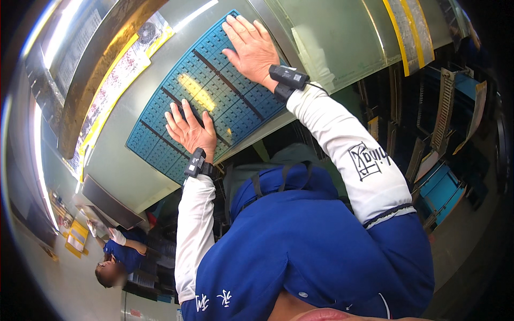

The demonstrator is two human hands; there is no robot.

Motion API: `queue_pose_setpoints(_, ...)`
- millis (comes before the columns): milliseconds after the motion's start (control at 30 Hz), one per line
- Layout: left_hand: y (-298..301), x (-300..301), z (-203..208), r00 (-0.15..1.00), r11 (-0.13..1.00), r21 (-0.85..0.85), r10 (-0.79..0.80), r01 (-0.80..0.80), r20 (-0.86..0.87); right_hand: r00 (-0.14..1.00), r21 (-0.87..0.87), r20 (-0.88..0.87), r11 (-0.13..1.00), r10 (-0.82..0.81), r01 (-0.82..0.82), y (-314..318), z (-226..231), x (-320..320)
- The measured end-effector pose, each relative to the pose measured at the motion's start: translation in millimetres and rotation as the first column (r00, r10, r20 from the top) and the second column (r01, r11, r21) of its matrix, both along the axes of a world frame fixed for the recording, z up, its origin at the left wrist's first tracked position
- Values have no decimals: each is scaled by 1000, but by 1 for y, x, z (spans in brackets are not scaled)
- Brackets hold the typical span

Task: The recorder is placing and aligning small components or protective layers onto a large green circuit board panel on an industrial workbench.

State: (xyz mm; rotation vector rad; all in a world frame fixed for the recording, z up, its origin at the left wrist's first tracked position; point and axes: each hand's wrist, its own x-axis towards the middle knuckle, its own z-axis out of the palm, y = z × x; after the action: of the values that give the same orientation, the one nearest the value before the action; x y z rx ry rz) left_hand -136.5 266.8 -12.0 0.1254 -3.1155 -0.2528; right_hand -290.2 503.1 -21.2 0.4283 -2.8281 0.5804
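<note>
Closest to me, the person in a deep-blue fabric shirt (300,235) and long white fabric sleeves (195,235) leans toward a smooth, pale grey-green table (120,147). A small black box-shaped device (289,77) is strapped at the right wrist, and another at the left.

On the table lies a flat, glossy blue rectangular panel (166,128), gridded with small marks and crossed by dark stripes. It sits directly under the fingers, its long axis slanting from the person's near left to far right. The left hand (194,134) is nearer its left end, fingers spread; the right hand (254,51) lies over the far right end, fingers slightly parted, thumb out. Neither pinches anything. I can't tell how firmly they press; the hands hide some of the grid, and yellow glare washes out more.

Beyond, past a yellow-edged, stained sheet (115,83), curves a worn metal beam (99,69). Off left, a co-worker (126,254) in white gloves handles something I can't make out.
</note>
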Motion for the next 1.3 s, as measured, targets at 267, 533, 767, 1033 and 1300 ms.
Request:
queue_pose_setpoints(267, -6, 0, -2, 999, 998, 33, -46, 46, -16, 995, 129, -33, 988, 92, -87, 32, 1, 15)
queue_pose_setpoints(533, -11, 1, -10, 998, 998, 39, -55, 57, -38, 979, -5, 99, 984, 179, -180, 48, 19, 26)
queue_pose_setpoints(767, -12, 3, -13, 997, 997, 40, -59, 61, -50, 985, 51, 118, 990, 124, -131, 84, 16, 76)
queue_pose_setpoints(1033, -12, 3, -13, 996, 997, 44, -62, 65, -62, 992, 101, 120, 994, 29, -42, 109, 7, 130)
queue_pose_setpoints(1300, -12, 2, -12, 996, 997, 48, -56, 60, -70, 985, 37, 173, 999, -8, 2, 132, 14, 154)
